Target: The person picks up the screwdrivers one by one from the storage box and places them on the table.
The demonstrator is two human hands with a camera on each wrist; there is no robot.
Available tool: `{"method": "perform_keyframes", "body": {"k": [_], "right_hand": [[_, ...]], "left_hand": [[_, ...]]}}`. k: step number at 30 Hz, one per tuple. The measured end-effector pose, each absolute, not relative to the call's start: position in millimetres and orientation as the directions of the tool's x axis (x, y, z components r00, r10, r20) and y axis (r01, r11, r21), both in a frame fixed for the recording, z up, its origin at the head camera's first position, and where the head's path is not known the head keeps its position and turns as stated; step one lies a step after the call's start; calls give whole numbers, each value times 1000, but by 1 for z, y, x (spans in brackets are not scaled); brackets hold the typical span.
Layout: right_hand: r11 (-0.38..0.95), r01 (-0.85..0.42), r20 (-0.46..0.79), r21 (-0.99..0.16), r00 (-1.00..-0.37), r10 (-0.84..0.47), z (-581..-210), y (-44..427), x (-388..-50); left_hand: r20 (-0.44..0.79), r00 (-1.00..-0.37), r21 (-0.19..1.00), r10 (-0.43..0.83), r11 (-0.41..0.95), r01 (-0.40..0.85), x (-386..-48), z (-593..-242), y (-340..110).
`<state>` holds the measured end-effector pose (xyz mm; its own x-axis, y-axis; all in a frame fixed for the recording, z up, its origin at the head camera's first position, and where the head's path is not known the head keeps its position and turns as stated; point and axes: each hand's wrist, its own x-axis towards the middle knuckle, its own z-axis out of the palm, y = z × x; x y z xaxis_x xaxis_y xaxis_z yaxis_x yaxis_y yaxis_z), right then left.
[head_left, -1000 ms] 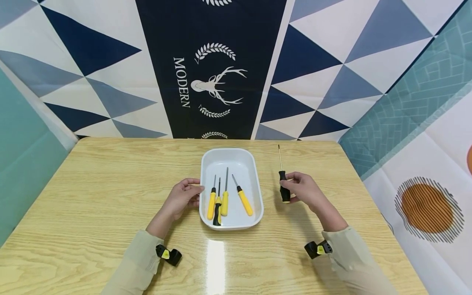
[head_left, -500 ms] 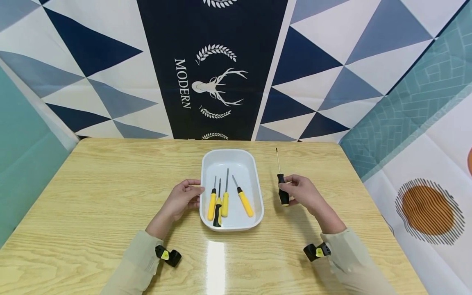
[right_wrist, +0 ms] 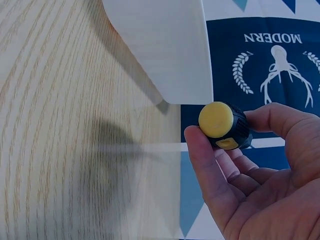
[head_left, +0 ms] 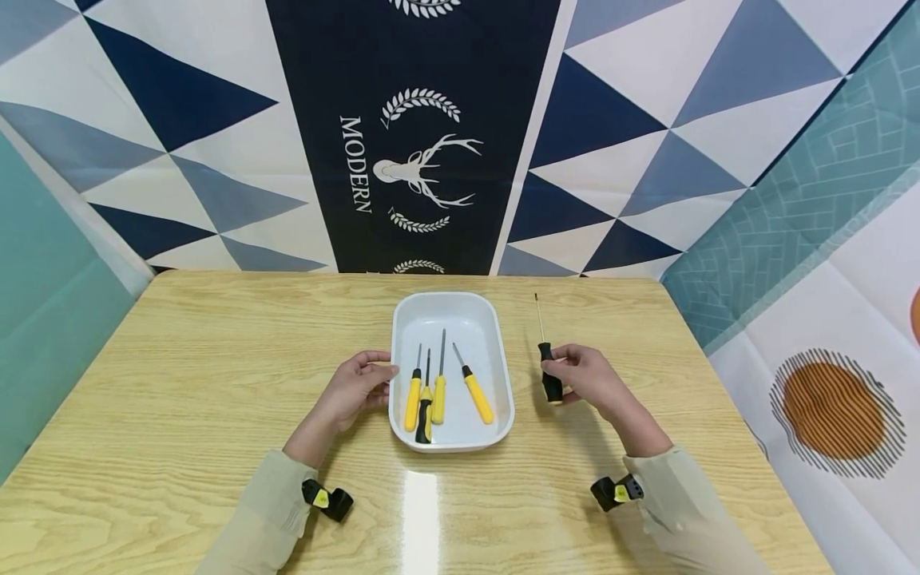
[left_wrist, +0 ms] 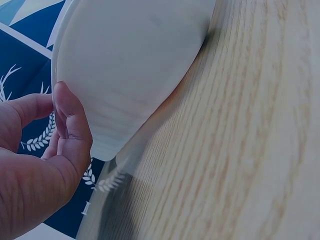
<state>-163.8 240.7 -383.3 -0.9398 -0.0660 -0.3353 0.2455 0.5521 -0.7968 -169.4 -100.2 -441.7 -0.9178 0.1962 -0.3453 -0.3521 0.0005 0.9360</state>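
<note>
A white tray [head_left: 460, 438] holds several screwdrivers, among them a yellow one with a black collar [head_left: 477, 399] lying apart at the right and a black-and-yellow one [head_left: 423, 419]. My left hand [head_left: 357, 386] pinches the tray's left rim; in the left wrist view the thumb and fingers [left_wrist: 73, 127] grip the tray's wall [left_wrist: 130, 65]. Right of the tray, my right hand [head_left: 585, 375] holds a black-handled screwdriver [head_left: 551, 384] above the table, its shaft toward the back. The right wrist view shows its yellow end cap [right_wrist: 216, 120] between thumb and fingers.
The wooden table [head_left: 216, 359] extends on both sides of the tray. Behind it hangs a patterned cloth [head_left: 424, 176] with a deer motif, and another cloth [head_left: 826, 399] hangs at the right. A black wrist camera [head_left: 327, 500] sits at the left cuff, another [head_left: 616, 493] at the right.
My right hand, with the black-handled screwdriver, has moved slightly left and toward the front. My left hand keeps its grip on the tray.
</note>
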Motion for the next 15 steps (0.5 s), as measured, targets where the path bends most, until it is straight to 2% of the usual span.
{"method": "perform_keyframes", "body": {"k": [15], "right_hand": [[550, 270, -349, -790, -936, -43, -387, 242, -162]], "left_hand": [[-341, -920, 937, 195, -4, -348, -172, -445, -99]]}}
